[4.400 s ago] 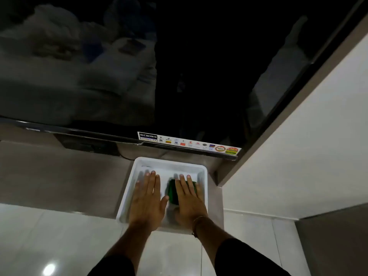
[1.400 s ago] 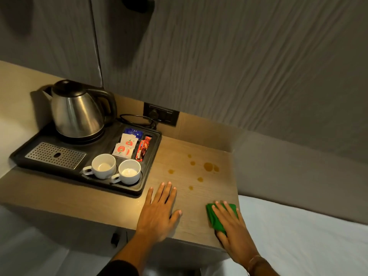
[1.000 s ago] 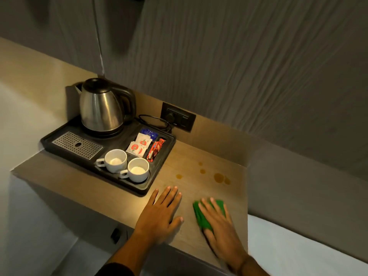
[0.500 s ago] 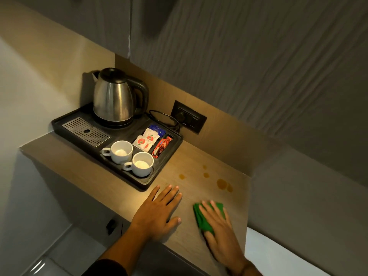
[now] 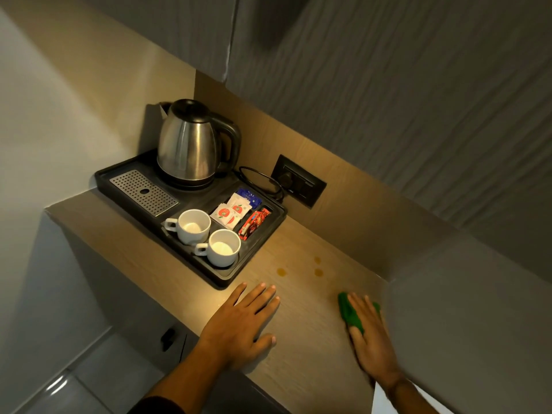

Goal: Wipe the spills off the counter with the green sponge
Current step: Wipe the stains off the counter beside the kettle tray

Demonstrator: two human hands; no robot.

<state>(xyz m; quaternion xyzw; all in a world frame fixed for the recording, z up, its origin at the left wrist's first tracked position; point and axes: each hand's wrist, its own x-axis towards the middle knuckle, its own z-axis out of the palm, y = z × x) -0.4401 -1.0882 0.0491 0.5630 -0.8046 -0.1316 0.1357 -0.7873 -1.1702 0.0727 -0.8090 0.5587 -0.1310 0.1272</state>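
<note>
My right hand (image 5: 369,339) presses the sponge (image 5: 350,313) flat; I should sweep left across the drips (image 5: 318,272), left hand (image 5: 242,321) spread for support

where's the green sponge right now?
Head view, lower right: the green sponge lies flat on the counter under the right hand, near the counter's right edge, just short of the spills.

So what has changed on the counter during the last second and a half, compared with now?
The right hand, pressing the green sponge, slid from the front edge across the wooden counter toward the right wall. Several brown spill drops are gone; three remain. The left hand stayed flat, and the black tray with steel kettle and white cups is untouched.
</note>
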